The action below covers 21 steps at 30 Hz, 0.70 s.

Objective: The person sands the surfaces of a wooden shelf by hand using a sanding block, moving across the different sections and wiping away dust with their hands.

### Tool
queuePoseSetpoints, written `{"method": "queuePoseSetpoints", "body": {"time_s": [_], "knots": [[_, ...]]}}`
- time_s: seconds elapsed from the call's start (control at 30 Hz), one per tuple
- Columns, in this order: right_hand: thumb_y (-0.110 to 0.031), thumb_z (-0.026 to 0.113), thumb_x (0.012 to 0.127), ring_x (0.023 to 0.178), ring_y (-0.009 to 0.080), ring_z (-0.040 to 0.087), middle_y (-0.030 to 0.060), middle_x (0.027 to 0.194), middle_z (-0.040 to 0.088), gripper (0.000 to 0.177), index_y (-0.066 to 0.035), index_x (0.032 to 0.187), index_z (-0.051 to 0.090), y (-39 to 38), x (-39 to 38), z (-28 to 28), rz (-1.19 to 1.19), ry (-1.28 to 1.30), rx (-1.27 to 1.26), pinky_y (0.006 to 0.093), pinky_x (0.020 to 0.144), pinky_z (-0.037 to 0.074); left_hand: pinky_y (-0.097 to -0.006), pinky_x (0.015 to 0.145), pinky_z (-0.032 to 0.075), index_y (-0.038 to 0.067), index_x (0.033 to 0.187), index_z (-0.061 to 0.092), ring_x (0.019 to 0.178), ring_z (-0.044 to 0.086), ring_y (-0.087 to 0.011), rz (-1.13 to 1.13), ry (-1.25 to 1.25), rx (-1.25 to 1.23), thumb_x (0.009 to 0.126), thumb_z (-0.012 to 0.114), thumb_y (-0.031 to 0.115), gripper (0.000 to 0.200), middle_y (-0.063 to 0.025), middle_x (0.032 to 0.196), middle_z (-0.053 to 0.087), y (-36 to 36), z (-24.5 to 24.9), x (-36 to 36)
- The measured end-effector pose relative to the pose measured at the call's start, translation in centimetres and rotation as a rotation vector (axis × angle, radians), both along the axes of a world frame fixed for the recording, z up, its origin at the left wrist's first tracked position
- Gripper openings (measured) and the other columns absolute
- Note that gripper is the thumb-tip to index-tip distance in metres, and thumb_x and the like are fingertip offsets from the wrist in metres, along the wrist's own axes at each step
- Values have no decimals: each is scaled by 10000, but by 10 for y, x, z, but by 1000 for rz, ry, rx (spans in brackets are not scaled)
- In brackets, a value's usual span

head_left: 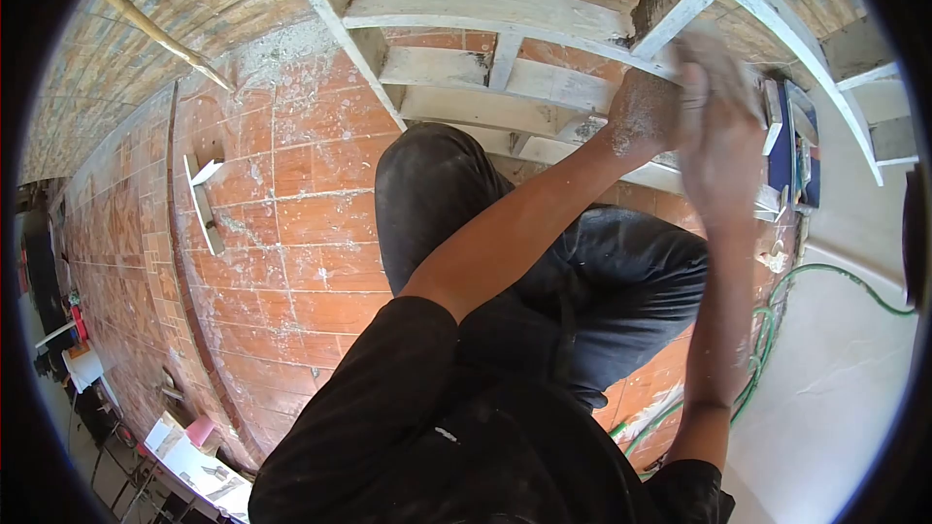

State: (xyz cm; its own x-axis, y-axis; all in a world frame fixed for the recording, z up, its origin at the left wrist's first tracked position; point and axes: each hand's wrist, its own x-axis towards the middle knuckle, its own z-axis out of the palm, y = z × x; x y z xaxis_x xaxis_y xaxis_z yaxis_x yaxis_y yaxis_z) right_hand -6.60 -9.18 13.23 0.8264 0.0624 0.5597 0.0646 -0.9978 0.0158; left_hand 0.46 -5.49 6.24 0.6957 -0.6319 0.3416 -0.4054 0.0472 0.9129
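The left hand (pixel 643 114) and the blurred right hand (pixel 720 102) meet close together, overlapping in view; I cannot tell whether either grasps anything. The white frame (pixel 485 6) lies at and just beyond them, its bars spreading to both sides. It sits past the bent knees (pixel 432 189), probably to keep it within both arms' reach. Farther out are the dusty tiled floor (pixel 330 277) and a green hose (pixel 823 267).

1 cam, up on the head. It looks fwd & down, close over the knees (pixel 427 184) & hands (pixel 720 112), w/ the floor (pixel 325 267) farther off.
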Motion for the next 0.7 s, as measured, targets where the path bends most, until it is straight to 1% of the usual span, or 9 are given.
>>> {"method": "queuePoseSetpoints", "body": {"time_s": [0.13, 0.2, 0.23, 0.3, 0.37, 0.43, 0.5, 0.63, 0.7], "knots": [[-114, 466, 957, 1169, 360, 538, 225, 1199, 590, 278, 41, 1142, 605, 9, -4, 0, 60, 14, -13, 451, 1014, 415, -325, 1027, 375, -40, 1217, 512, 1214, 491, -220, 220, -143, -402, 948, 513, 259, 403, -136, 1161, 610, -25, -40, -13], [-119, 467, 958, 1166, 359, 540, 210, 1207, 592, 281, 37, 1148, 603, -5, -14, 5, 57, 49, 9, 446, 1017, 414, -341, 1049, 365, -25, 1264, 482, 1256, 464, -240, 124, -51, -355, 949, 510, 290, 447, -137, 1229, 582, -12, -22, -13], [-120, 466, 958, 1162, 360, 541, 201, 1218, 588, 279, 32, 1149, 602, -14, -22, 6, -37, 57, 56, 440, 1019, 414, -389, 1032, 372, 18, 1340, 410, 1255, 456, -279, -145, 98, 101, 933, 520, 317, 517, -160, 1299, 514, 18, 23, -4], [-122, 465, 959, 1158, 361, 542, 191, 1229, 583, 278, 28, 1151, 600, -15, -26, 7, -136, 60, 95, 435, 1022, 413, -386, 1020, 360, 5, 1257, 460, 1216, 468, -259, -73, -106, 173, 903, 550, 282, 459, -153, 1283, 509, 4, 9, -7], [-113, 470, 952, 1168, 371, 529, 204, 1235, 575, 286, 19, 1176, 587, -2, -16, 3, -56, -21, 51, 434, 1021, 408, -386, 1018, 361, 5, 1256, 462, 1214, 470, -259, -43, -129, 96, 903, 549, 281, 457, -153, 1280, 510, -3, -21, -14], [-103, 483, 938, 1176, 383, 517, 212, 1242, 568, 301, 36, 1192, 569, 8, -7, -4, -63, 39, 140, 440, 1016, 404, -386, 1014, 364, 5, 1255, 464, 1208, 473, -260, 23, -113, -54, 904, 547, 278, 452, -154, 1275, 512, -7, -32, -17], [-94, 503, 920, 1173, 392, 513, 224, 1226, 572, 306, 58, 1178, 567, 14, -5, -3, 87, 4, 110, 444, 1019, 393, -385, 1011, 366, 5, 1253, 467, 1203, 477, -261, 49, -104, -145, 905, 545, 276, 447, -155, 1269, 514, -9, -39, -19], [-85, 521, 904, 1155, 385, 528, 224, 1218, 576, 272, 70, 1113, 600, 21, -32, -7, 71, -22, 116, 447, 1029, 382, -385, 1004, 371, 6, 1250, 472, 1193, 483, -263, 59, -83, -244, 908, 541, 271, 438, -158, 1258, 518, -14, -43, -25], [-86, 517, 905, 1156, 377, 532, 212, 1219, 581, 263, 69, 1097, 608, 19, -21, -4, 61, -19, 113, 456, 1029, 383, -384, 1001, 374, 6, 1248, 474, 1188, 486, -264, 41, -54, -291, 909, 539, 268, 433, -159, 1253, 519, -17, -42, -25]]}}
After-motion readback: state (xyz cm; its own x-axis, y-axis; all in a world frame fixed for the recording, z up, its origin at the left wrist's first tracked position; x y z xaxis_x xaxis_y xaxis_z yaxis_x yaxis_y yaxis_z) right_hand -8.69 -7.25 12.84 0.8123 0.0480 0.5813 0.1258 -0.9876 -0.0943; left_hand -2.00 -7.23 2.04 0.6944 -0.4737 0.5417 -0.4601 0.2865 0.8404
